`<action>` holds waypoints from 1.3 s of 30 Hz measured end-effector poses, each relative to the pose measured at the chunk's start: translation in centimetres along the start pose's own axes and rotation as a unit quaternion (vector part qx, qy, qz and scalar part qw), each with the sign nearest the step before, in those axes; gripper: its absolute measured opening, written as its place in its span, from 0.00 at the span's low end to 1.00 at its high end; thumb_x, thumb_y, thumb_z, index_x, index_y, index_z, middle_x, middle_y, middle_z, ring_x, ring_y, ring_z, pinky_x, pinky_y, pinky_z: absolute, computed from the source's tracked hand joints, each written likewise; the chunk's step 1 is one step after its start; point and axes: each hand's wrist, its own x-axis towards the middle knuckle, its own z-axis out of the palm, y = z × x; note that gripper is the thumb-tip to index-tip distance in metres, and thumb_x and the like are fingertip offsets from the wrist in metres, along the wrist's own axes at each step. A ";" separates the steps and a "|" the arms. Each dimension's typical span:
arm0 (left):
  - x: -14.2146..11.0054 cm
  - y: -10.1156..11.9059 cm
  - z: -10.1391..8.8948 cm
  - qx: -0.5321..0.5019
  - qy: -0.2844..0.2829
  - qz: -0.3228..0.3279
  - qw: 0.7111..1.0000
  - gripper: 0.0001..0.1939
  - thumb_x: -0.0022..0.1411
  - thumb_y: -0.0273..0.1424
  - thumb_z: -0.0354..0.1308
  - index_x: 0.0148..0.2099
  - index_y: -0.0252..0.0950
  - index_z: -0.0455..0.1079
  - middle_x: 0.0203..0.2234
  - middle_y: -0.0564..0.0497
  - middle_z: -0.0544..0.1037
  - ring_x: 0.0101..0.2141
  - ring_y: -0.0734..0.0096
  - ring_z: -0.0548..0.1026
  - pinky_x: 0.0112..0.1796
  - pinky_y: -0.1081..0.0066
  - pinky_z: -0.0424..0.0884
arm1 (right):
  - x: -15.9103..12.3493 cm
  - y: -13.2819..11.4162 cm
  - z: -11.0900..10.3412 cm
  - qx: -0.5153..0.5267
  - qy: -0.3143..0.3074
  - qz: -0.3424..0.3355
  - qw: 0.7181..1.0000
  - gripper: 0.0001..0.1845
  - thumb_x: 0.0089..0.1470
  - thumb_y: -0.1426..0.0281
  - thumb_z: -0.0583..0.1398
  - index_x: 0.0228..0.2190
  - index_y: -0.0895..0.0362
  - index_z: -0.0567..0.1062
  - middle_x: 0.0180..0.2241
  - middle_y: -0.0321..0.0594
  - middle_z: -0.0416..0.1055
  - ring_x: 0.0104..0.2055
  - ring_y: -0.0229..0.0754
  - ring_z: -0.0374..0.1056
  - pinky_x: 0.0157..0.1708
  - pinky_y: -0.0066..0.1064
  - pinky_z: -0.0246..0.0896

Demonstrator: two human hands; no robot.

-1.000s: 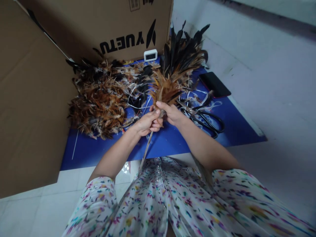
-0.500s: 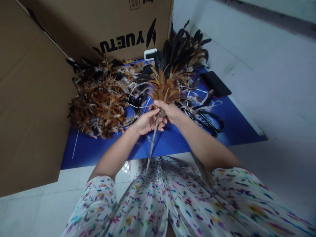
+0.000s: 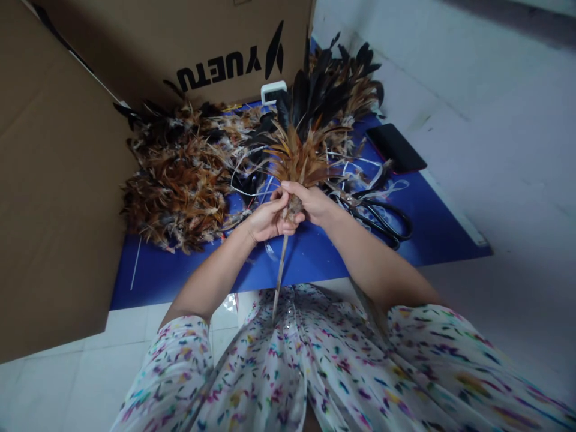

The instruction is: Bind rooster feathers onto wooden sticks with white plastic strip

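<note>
A feather duster [image 3: 300,153] with black tips and orange-brown lower feathers points away from me over the blue table. Its thin stick [image 3: 279,276] comes down toward my lap. Around the base of the feathers, my left hand [image 3: 272,219] is closed from the left, fingers curled beneath. From the other side my right hand [image 3: 312,203] grips the same base, its thumb lying across the feathers. White string [image 3: 245,193] loops out to the left of the hands. A pile of loose brown feathers [image 3: 180,192] lies left of them.
Black-handled scissors [image 3: 387,219] lie at the right among clear plastic strips. Farther back is a dark phone [image 3: 396,147]. A white-framed device [image 3: 273,92] stands near the cardboard box [image 3: 216,36]. Another cardboard panel [image 3: 58,198] borders the left, a pale wall [image 3: 486,132] the right.
The left hand's fingers have closed further under the feather base. The stick's lower end has swung slightly right. The view has shifted a little.
</note>
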 end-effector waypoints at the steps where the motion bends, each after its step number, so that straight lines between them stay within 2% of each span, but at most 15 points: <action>1: 0.0 -0.1 0.0 0.000 -0.002 0.002 1.000 0.19 0.71 0.39 0.42 0.35 0.34 0.66 0.20 0.50 0.70 0.14 0.79 0.61 0.17 0.79 0.59 | 0.1 0.1 -0.1 0.002 -0.002 0.001 1.000 0.21 0.42 0.52 0.67 0.25 0.59 0.77 0.20 0.36 0.72 0.22 0.34 0.66 0.21 0.25 0.62; 6: -0.2 -0.3 0.5 -0.012 0.020 0.004 1.000 0.16 0.70 0.39 0.47 0.31 0.37 0.58 0.18 0.58 0.59 0.13 0.83 0.55 0.15 0.83 0.51 | 0.3 0.6 -0.7 -0.013 0.013 0.033 0.999 0.22 0.44 0.51 0.67 0.26 0.59 0.79 0.23 0.39 0.74 0.25 0.36 0.67 0.25 0.27 0.64; 11: -0.3 -0.6 0.5 -0.023 0.016 -0.002 1.000 0.17 0.67 0.40 0.53 0.30 0.36 0.56 0.19 0.60 0.55 0.13 0.85 0.52 0.14 0.84 0.48 | -0.1 0.5 -0.6 -0.008 0.007 0.021 1.000 0.20 0.43 0.53 0.68 0.23 0.58 0.77 0.23 0.38 0.73 0.26 0.36 0.67 0.29 0.27 0.65; 16: -0.5 -1.0 0.1 -0.014 0.013 0.001 1.000 0.16 0.67 0.41 0.53 0.30 0.36 0.58 0.19 0.58 0.59 0.14 0.84 0.54 0.15 0.84 0.50 | -0.3 0.6 -0.3 -0.018 0.012 0.014 1.000 0.20 0.42 0.52 0.68 0.23 0.57 0.77 0.24 0.39 0.74 0.26 0.37 0.68 0.27 0.28 0.65; 19: -0.6 -1.0 0.0 0.003 0.010 0.017 1.000 0.16 0.69 0.40 0.49 0.32 0.35 0.61 0.22 0.54 0.66 0.14 0.85 0.55 0.14 0.84 0.50 | -0.4 0.7 -0.2 -0.047 0.017 0.033 0.998 0.23 0.41 0.49 0.68 0.25 0.58 0.78 0.21 0.39 0.73 0.18 0.33 0.61 0.15 0.27 0.55; 21: -0.6 -1.0 0.0 0.012 -0.001 0.023 1.000 0.16 0.70 0.38 0.46 0.32 0.34 0.61 0.23 0.53 0.68 0.14 0.86 0.54 0.14 0.84 0.50 | -0.4 0.7 -0.1 -0.056 0.023 0.041 0.997 0.24 0.41 0.48 0.68 0.25 0.58 0.79 0.20 0.38 0.72 0.16 0.32 0.59 0.13 0.27 0.52; 25: -0.8 -0.9 0.2 0.001 -0.009 0.015 1.000 0.16 0.71 0.38 0.45 0.31 0.37 0.55 0.19 0.58 0.60 0.12 0.86 0.52 0.14 0.85 0.48 | -0.3 0.8 0.2 -0.029 0.030 0.021 0.999 0.23 0.38 0.50 0.70 0.23 0.57 0.77 0.24 0.40 0.75 0.28 0.38 0.69 0.30 0.28 0.69; 29: -0.9 -0.9 0.6 -0.017 0.020 0.025 0.999 0.14 0.71 0.35 0.45 0.31 0.38 0.53 0.18 0.60 0.55 0.12 0.85 0.51 0.13 0.86 0.46 | -0.3 0.8 0.3 -0.042 0.067 0.015 0.997 0.24 0.35 0.49 0.72 0.23 0.56 0.76 0.27 0.39 0.75 0.32 0.40 0.71 0.36 0.31 0.71; 32: -0.8 -0.8 0.3 -0.036 0.016 0.026 0.999 0.15 0.71 0.35 0.45 0.30 0.37 0.54 0.18 0.61 0.53 0.12 0.86 0.50 0.13 0.86 0.45 | -0.5 0.3 -0.4 -0.093 0.116 -0.054 0.987 0.25 0.39 0.48 0.69 0.31 0.55 0.77 0.34 0.41 0.77 0.38 0.45 0.73 0.39 0.38 0.71; 33: -0.7 -0.7 0.1 -0.046 0.016 0.027 0.998 0.16 0.71 0.35 0.45 0.30 0.36 0.54 0.18 0.61 0.53 0.12 0.87 0.50 0.13 0.85 0.45 | -0.7 0.0 -0.6 -0.134 0.154 -0.092 0.975 0.25 0.42 0.48 0.68 0.34 0.55 0.77 0.38 0.42 0.77 0.41 0.47 0.73 0.41 0.39 0.71; 34: -0.5 -0.7 -0.2 -0.058 0.019 0.029 0.998 0.17 0.71 0.35 0.46 0.29 0.36 0.54 0.18 0.61 0.53 0.12 0.87 0.50 0.13 0.85 0.45 | -0.9 -0.4 -0.8 -0.190 0.210 -0.141 0.949 0.25 0.44 0.50 0.67 0.38 0.54 0.76 0.41 0.43 0.77 0.44 0.48 0.73 0.43 0.41 0.69; 35: -0.3 -0.6 -0.5 -0.072 0.025 0.029 0.997 0.17 0.71 0.35 0.47 0.28 0.36 0.54 0.18 0.61 0.53 0.12 0.87 0.50 0.13 0.85 0.45 | -1.2 -0.8 -0.8 -0.255 0.273 -0.194 0.907 0.25 0.45 0.52 0.67 0.41 0.54 0.76 0.44 0.44 0.76 0.46 0.48 0.72 0.44 0.42 0.68; 37: 0.1 -0.7 -1.0 -0.104 0.035 0.024 0.994 0.18 0.70 0.35 0.49 0.27 0.36 0.53 0.18 0.61 0.53 0.12 0.87 0.50 0.13 0.85 0.45 | -1.8 -1.7 0.0 -0.380 0.368 -0.302 0.793 0.22 0.47 0.59 0.67 0.43 0.54 0.75 0.46 0.47 0.74 0.49 0.49 0.71 0.47 0.45 0.66; 38: 0.3 -0.8 -1.2 -0.122 0.042 0.018 0.991 0.18 0.69 0.34 0.51 0.27 0.35 0.54 0.18 0.60 0.53 0.13 0.87 0.50 0.13 0.84 0.44 | -2.0 -2.1 1.0 -0.423 0.374 -0.349 0.748 0.19 0.48 0.62 0.66 0.43 0.53 0.75 0.47 0.48 0.73 0.50 0.50 0.70 0.48 0.45 0.65; 39: 0.5 -0.9 -1.3 -0.151 0.053 0.019 0.987 0.17 0.68 0.33 0.52 0.27 0.35 0.55 0.18 0.60 0.54 0.13 0.86 0.50 0.13 0.84 0.44 | -2.2 -2.5 2.3 -0.456 0.341 -0.379 0.730 0.15 0.51 0.66 0.64 0.42 0.53 0.76 0.47 0.48 0.74 0.50 0.50 0.69 0.49 0.44 0.64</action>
